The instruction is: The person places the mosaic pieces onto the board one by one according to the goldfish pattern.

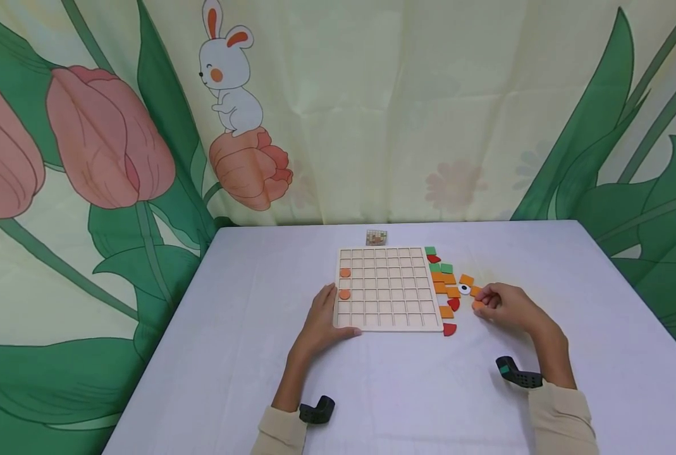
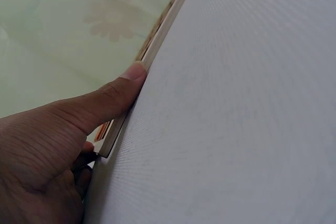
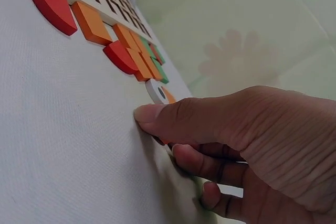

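A pale wooden grid board (image 1: 389,289) lies flat on the table. My left hand (image 1: 319,320) grips its near left corner, thumb along the front edge (image 2: 122,124) and fingers at the left side. Two orange round pieces (image 1: 344,294) sit in cells of the leftmost column. To the right of the board, my right hand (image 1: 507,306) pinches a small orange piece (image 1: 477,305) between thumb and fingers, low over the cloth. In the right wrist view the thumb (image 3: 184,121) mostly hides that piece. Beside it lies a white piece with a black eye dot (image 1: 464,289).
Orange squares (image 1: 446,312), red rounded pieces (image 1: 449,329) and green squares (image 1: 446,268) lie along the board's right edge. A small patterned card or box (image 1: 376,237) is behind the board. The white-covered table (image 1: 246,354) ends at a printed curtain (image 1: 372,114).
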The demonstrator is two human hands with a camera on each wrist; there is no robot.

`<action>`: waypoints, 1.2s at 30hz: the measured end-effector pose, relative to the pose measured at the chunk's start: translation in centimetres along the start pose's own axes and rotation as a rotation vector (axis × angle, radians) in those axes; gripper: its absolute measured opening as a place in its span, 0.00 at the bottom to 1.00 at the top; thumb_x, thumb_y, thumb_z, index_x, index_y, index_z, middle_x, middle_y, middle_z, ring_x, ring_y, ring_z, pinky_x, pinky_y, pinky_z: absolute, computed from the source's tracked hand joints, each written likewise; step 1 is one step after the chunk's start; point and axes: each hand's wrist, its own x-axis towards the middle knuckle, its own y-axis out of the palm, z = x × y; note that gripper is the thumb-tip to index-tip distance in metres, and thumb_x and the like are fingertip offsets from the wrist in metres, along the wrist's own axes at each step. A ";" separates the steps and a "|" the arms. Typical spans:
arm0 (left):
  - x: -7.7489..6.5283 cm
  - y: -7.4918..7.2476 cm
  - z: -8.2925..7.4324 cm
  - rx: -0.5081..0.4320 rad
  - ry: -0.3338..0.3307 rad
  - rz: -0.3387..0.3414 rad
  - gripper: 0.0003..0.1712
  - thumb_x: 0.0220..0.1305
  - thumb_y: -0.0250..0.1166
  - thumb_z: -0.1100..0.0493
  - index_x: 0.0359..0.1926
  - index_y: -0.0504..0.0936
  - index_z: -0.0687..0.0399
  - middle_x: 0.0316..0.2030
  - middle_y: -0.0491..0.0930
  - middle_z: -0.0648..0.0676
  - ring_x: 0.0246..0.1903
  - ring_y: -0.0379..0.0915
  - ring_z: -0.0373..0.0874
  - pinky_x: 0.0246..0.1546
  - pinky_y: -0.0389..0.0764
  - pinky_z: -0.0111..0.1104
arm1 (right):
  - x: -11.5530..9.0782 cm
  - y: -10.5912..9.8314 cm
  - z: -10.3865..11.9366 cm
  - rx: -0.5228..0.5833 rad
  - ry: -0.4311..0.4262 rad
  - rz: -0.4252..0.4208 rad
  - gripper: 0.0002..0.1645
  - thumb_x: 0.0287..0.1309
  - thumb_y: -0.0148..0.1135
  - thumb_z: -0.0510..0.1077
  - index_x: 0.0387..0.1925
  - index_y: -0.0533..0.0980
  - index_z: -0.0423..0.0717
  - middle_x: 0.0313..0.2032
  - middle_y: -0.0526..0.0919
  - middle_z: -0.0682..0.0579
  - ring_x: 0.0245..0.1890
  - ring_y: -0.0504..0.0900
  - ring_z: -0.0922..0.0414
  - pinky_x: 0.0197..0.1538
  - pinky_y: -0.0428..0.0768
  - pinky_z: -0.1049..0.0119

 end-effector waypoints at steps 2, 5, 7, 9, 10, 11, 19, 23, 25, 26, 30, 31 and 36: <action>0.1 0.0 0.0 0.003 0.007 -0.001 0.70 0.50 0.85 0.45 0.84 0.53 0.62 0.81 0.57 0.63 0.81 0.51 0.61 0.80 0.62 0.58 | 0.1 -0.1 0.0 -0.001 0.002 0.003 0.19 0.64 0.73 0.40 0.49 0.78 0.31 0.36 0.80 0.46 0.40 0.76 0.51 0.37 0.79 0.75; 0.2 0.0 0.1 0.009 0.012 -0.002 0.70 0.50 0.85 0.44 0.84 0.53 0.62 0.81 0.57 0.63 0.81 0.51 0.62 0.80 0.62 0.58 | 0.1 -0.2 0.0 -0.006 0.009 0.005 0.19 0.64 0.73 0.41 0.48 0.79 0.31 0.36 0.80 0.46 0.39 0.76 0.51 0.38 0.80 0.74; 0.2 0.0 0.1 0.009 0.009 0.001 0.71 0.50 0.85 0.43 0.84 0.53 0.61 0.81 0.57 0.63 0.82 0.51 0.61 0.80 0.62 0.57 | 0.1 -0.2 0.0 -0.010 0.013 0.002 0.19 0.64 0.73 0.41 0.48 0.79 0.31 0.35 0.80 0.46 0.39 0.76 0.51 0.38 0.80 0.73; 0.2 0.0 0.1 0.007 0.009 -0.002 0.71 0.50 0.85 0.43 0.84 0.53 0.62 0.81 0.57 0.63 0.82 0.51 0.61 0.80 0.62 0.57 | 0.1 -0.1 0.0 -0.016 0.017 -0.001 0.19 0.64 0.74 0.41 0.48 0.78 0.31 0.35 0.79 0.45 0.39 0.76 0.51 0.38 0.81 0.72; 0.2 0.1 0.0 0.004 0.012 -0.003 0.71 0.49 0.85 0.43 0.84 0.53 0.62 0.81 0.57 0.63 0.81 0.51 0.61 0.80 0.62 0.57 | 0.1 -0.1 0.1 -0.020 0.016 -0.003 0.19 0.64 0.73 0.41 0.48 0.78 0.31 0.36 0.79 0.45 0.39 0.76 0.51 0.38 0.81 0.72; 0.1 0.1 0.0 0.003 0.012 -0.003 0.71 0.50 0.85 0.43 0.84 0.53 0.62 0.81 0.57 0.63 0.81 0.51 0.61 0.80 0.62 0.57 | 0.1 -0.1 0.1 -0.022 0.020 -0.006 0.19 0.64 0.73 0.41 0.48 0.78 0.31 0.36 0.79 0.45 0.40 0.76 0.51 0.39 0.81 0.72; 0.1 0.2 0.2 0.004 0.014 -0.003 0.71 0.50 0.85 0.44 0.84 0.53 0.62 0.81 0.58 0.62 0.81 0.53 0.60 0.80 0.63 0.56 | 0.1 -0.1 0.3 -0.019 0.007 -0.004 0.21 0.64 0.74 0.42 0.48 0.78 0.30 0.36 0.80 0.45 0.40 0.76 0.51 0.38 0.80 0.72; 0.1 0.1 0.1 0.000 0.015 -0.005 0.71 0.50 0.85 0.44 0.84 0.53 0.62 0.81 0.57 0.62 0.81 0.52 0.60 0.80 0.63 0.56 | 0.1 0.0 0.4 -0.005 -0.012 -0.009 0.20 0.63 0.74 0.42 0.48 0.78 0.31 0.36 0.81 0.46 0.40 0.77 0.51 0.37 0.80 0.75; 0.0 0.1 0.0 -0.005 0.012 -0.005 0.71 0.50 0.85 0.44 0.84 0.53 0.62 0.81 0.57 0.62 0.81 0.52 0.61 0.80 0.63 0.56 | 0.2 0.1 0.5 0.001 -0.022 -0.015 0.20 0.63 0.74 0.41 0.48 0.78 0.31 0.36 0.81 0.46 0.40 0.77 0.52 0.37 0.80 0.76; 0.0 0.1 0.0 -0.008 0.011 -0.007 0.71 0.50 0.85 0.44 0.84 0.53 0.62 0.81 0.57 0.62 0.81 0.52 0.61 0.80 0.63 0.56 | 0.2 0.1 0.7 0.000 -0.030 -0.021 0.20 0.63 0.74 0.41 0.48 0.78 0.31 0.36 0.81 0.46 0.40 0.77 0.52 0.36 0.80 0.76; -0.1 0.1 -0.1 -0.007 0.007 -0.007 0.71 0.50 0.85 0.44 0.84 0.53 0.62 0.81 0.57 0.62 0.81 0.52 0.61 0.80 0.62 0.56 | 0.4 0.5 1.3 0.006 -0.058 -0.036 0.20 0.61 0.76 0.41 0.47 0.79 0.32 0.35 0.81 0.46 0.39 0.77 0.52 0.36 0.79 0.76; -0.1 0.1 -0.1 -0.006 0.007 -0.008 0.71 0.50 0.85 0.45 0.84 0.52 0.62 0.81 0.57 0.63 0.81 0.52 0.61 0.80 0.62 0.56 | 0.5 0.7 1.5 0.005 -0.068 -0.038 0.20 0.61 0.76 0.41 0.47 0.79 0.32 0.35 0.81 0.46 0.39 0.77 0.52 0.36 0.79 0.76; -0.2 0.0 -0.2 -0.012 0.004 -0.004 0.71 0.51 0.85 0.45 0.84 0.52 0.64 0.82 0.56 0.64 0.82 0.51 0.62 0.81 0.61 0.56 | 1.0 1.6 2.7 0.002 -0.134 -0.059 0.20 0.62 0.75 0.42 0.48 0.81 0.31 0.35 0.82 0.47 0.39 0.76 0.52 0.36 0.78 0.76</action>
